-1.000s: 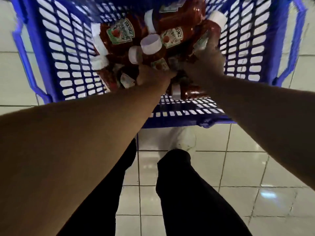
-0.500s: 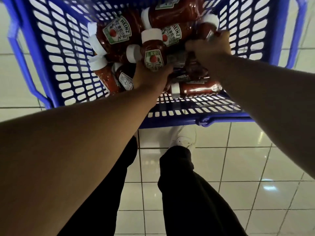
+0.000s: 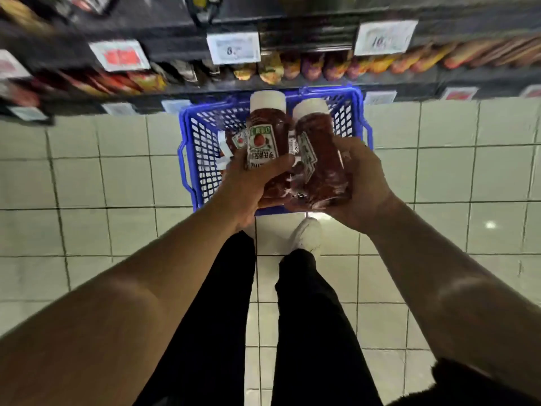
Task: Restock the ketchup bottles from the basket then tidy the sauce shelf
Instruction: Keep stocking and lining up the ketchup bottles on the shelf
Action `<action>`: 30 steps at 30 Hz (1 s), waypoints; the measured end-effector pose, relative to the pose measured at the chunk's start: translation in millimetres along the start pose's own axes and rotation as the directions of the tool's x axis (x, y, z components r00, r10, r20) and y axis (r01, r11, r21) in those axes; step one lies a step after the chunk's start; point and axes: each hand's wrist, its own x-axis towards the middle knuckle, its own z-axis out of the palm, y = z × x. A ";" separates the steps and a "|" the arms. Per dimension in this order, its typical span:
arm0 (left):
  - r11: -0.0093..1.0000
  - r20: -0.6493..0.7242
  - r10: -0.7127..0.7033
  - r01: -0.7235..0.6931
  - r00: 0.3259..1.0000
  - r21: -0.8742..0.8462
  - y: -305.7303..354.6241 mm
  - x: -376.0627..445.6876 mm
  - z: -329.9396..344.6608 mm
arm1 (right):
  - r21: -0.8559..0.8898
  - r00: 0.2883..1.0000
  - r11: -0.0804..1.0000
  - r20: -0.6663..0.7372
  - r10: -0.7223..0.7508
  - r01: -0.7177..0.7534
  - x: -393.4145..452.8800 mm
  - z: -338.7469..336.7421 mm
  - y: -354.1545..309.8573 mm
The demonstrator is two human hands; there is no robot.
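Observation:
My left hand (image 3: 244, 191) grips a red ketchup bottle (image 3: 265, 133) with a white cap, its label facing me. My right hand (image 3: 363, 183) grips a second ketchup bottle (image 3: 319, 148), cap pointing away from me. Both bottles are held side by side above the blue plastic basket (image 3: 199, 148), which stands on the tiled floor. More ketchup bottles (image 3: 238, 140) lie inside the basket, mostly hidden behind the two held ones. The shelves (image 3: 263, 83) run along the top of the view, blurred.
Shelf edges carry price tags (image 3: 233, 48) above rows of packaged goods (image 3: 292, 67). Pale floor tiles (image 3: 87, 183) spread on both sides of the basket. My legs and a white shoe (image 3: 306, 234) stand just behind the basket.
Both hands were down among the bottles in the basket. Now each has lifted a bottle out, and the view has pulled back and up so the shelves show.

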 end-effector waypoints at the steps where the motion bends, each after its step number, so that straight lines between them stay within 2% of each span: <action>1: 0.999 0.026 0.032 -0.033 0.999 0.007 21.6 -26.7 4.1 | -0.016 0.999 1.000 0.030 -0.023 0.023 -23.7 22.5 -8.7; 4: 0.990 0.087 0.140 -0.142 0.986 0.014 86.9 -106.9 16.3 | -0.158 0.986 0.974 0.073 -0.152 0.162 -91.8 90.0 -35.0; 7: 0.956 0.120 0.288 -0.293 0.950 0.025 143.0 -178.5 28.6 | -0.215 0.947 0.924 0.142 -0.289 0.315 -151.3 149.3 -58.0; 11: 0.865 0.008 0.495 -0.494 0.869 0.088 212.5 -257.5 36.7 | -0.303 0.900 0.849 0.196 -0.389 0.433 -218.3 208.3 -88.1; 16: 0.763 -0.029 0.644 -0.644 0.765 -0.053 287.1 -327.3 45.8 | -0.315 0.841 0.789 0.329 -0.430 0.527 -278.3 278.5 -121.1; 19: 0.726 -0.009 0.673 -0.662 0.740 -0.188 321.4 -358.9 54.2 | -0.242 0.802 0.803 0.430 -0.415 0.545 -301.8 316.3 -132.6; 23: 0.691 0.007 0.671 -0.623 0.741 -0.366 365.6 -391.3 62.6 | -0.184 0.754 0.832 0.554 -0.352 0.523 -321.9 363.6 -141.2; 25: 0.693 0.013 0.666 -0.612 0.746 -0.381 391.2 -404.6 65.0 | -0.221 0.751 0.805 0.553 -0.361 0.550 -328.6 388.2 -145.6; 30: 0.702 0.151 0.659 -0.530 0.737 -0.476 456.2 -434.4 57.5 | -0.361 0.705 0.656 0.596 -0.384 0.663 -333.3 439.1 -163.3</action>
